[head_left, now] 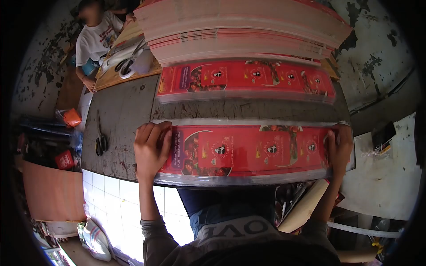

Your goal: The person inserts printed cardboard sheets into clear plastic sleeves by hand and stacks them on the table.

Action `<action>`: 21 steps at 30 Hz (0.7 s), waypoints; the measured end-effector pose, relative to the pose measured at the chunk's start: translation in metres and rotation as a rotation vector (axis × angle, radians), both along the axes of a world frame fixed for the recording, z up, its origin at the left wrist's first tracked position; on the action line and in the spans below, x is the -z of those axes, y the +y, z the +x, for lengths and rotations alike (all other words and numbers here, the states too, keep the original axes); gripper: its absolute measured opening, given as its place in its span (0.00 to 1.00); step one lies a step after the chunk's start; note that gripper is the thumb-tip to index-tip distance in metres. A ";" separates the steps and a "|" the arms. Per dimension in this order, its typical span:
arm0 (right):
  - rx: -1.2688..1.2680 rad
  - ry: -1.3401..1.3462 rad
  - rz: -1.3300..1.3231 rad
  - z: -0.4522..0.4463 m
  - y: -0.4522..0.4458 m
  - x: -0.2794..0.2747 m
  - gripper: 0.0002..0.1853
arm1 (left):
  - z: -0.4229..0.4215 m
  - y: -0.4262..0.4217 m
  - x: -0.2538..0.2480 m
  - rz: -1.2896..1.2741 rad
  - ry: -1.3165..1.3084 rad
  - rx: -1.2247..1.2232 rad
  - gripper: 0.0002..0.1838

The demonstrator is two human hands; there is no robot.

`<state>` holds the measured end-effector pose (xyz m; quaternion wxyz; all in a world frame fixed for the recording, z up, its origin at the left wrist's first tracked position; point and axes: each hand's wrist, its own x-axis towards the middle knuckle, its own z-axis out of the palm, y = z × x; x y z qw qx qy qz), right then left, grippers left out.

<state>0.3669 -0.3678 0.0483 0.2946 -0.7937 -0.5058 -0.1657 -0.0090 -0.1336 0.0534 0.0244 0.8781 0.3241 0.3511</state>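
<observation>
A stack of long red printed sheets (248, 150) in clear plastic lies along the front edge of the dark table (120, 119). My left hand (153, 148) grips its left end, fingers bent over the far corner and thumb on top. Around the right end my right hand (339, 148) is closed, with its thumb on the printed face. Just beyond lies a second red printed stack (248, 80), touched by neither hand. Behind that rise tall piles of paper sheets (248, 22) with pinkish edges.
Black-handled scissors (101, 142) lie on the table's left side. Another pair (122, 65) rests near a tape roll (126, 70) on a wooden board (104, 80) at the upper left. A person in a white shirt (100, 35) is beside it. An orange bag (72, 117) sits left of the table.
</observation>
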 end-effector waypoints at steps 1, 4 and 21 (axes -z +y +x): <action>0.003 -0.019 0.020 0.001 -0.002 0.002 0.10 | 0.000 0.000 0.001 0.021 -0.006 0.004 0.06; 0.001 -0.052 0.047 0.002 -0.002 0.002 0.09 | -0.001 -0.001 0.004 0.071 -0.013 0.011 0.06; -0.008 -0.078 -0.108 0.006 0.000 0.000 0.17 | -0.003 0.000 -0.001 0.002 0.145 0.058 0.12</action>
